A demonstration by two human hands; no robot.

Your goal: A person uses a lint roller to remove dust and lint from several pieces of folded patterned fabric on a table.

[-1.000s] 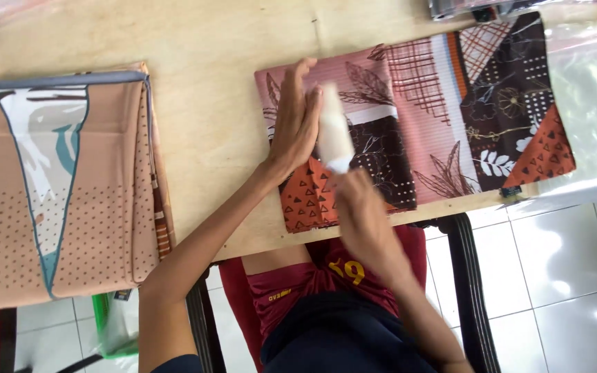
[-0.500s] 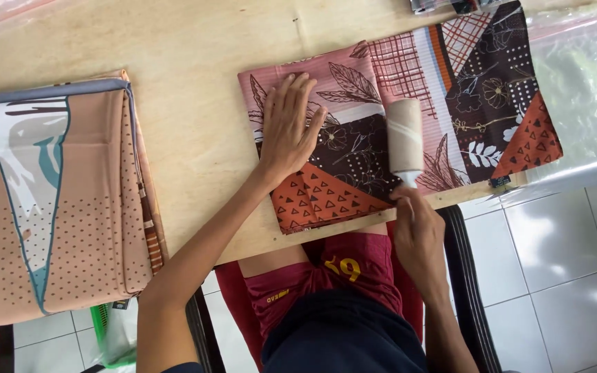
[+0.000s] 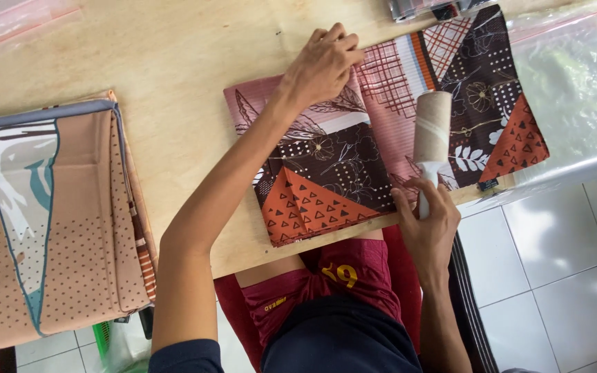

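A folded patterned cloth (image 3: 354, 166) in pink, dark brown and orange lies flat on the wooden table (image 3: 188, 76). My left hand (image 3: 323, 62) rests on the cloth's far edge, fingers curled down on it. My right hand (image 3: 428, 221) grips the white handle of a lint roller (image 3: 432, 131), whose pale roll lies on the cloth's right half, near the front edge of the table.
A stack of folded peach cloths (image 3: 43, 221) with a teal and white print sits at the table's left. Clear plastic bags (image 3: 575, 76) lie at the right and far left corner (image 3: 15, 21). White floor tiles (image 3: 554, 269) show below the table.
The roller has shifted right across the cloth. My left hand moved from the cloth's middle up to its far edge.
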